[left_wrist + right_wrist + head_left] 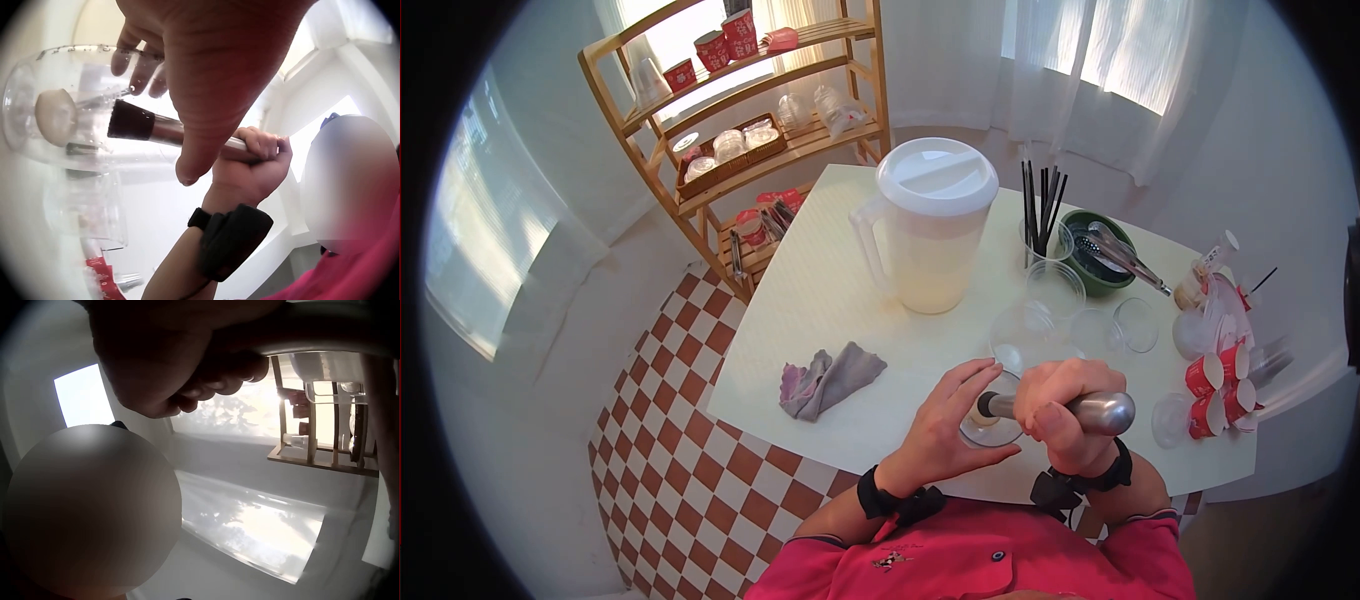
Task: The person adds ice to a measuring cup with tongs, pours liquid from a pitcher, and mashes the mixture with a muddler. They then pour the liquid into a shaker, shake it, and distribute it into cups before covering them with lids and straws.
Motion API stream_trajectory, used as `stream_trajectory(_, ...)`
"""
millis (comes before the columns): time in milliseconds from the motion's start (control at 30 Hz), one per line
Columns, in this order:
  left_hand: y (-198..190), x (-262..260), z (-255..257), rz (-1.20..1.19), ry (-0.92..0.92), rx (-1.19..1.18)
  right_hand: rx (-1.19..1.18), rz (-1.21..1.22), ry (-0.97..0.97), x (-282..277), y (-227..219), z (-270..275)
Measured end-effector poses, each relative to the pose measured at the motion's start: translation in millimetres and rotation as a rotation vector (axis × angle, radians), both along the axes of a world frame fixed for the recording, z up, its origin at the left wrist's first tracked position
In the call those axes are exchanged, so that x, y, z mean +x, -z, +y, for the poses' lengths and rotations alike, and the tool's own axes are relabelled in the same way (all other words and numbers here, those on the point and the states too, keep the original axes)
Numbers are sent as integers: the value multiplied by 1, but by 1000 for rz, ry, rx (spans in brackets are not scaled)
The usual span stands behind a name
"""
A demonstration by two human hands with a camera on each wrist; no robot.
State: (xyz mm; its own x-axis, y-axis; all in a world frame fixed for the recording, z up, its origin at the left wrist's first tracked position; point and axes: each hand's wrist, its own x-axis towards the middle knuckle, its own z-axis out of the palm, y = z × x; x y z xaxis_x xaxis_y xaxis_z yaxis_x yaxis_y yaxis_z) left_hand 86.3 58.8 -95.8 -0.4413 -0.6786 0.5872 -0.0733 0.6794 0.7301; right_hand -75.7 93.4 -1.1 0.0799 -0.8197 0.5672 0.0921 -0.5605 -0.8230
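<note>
My left hand point(948, 420) is wrapped round the side of a clear plastic cup point(992, 438), thumb on one side and fingers on the other. With the right hand point(1065, 405) I grip a steel muddler point(1110, 412), its rounded end sticking out past the fist. In the left wrist view the muddler's black ridged head point(131, 120) is just inside the cup's mouth, apart from the bottom. A pale round piece point(56, 117) lies at the bottom of the cup; I cannot tell its kind. The right wrist view shows the curled fingers point(212, 387) in shadow.
Beyond the hands stands a lidded pitcher point(940, 250) of pale liquid. A grey cloth point(830, 380) lies left. Black straws point(1043, 205), a green bowl point(1090, 280) with tongs, clear cups point(1055, 290) and red paper cups point(1205, 375) stand right. A wooden shelf point(700, 190) is behind.
</note>
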Motion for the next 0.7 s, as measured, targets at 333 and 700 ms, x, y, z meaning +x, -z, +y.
stream_trajectory(333,5,1,1,-82,2,65,-70,-28,-19,22,-3,-16)
stream_trajectory(700,4,-1,4,6,56,199,-200,-92,-110,24,13,-15)
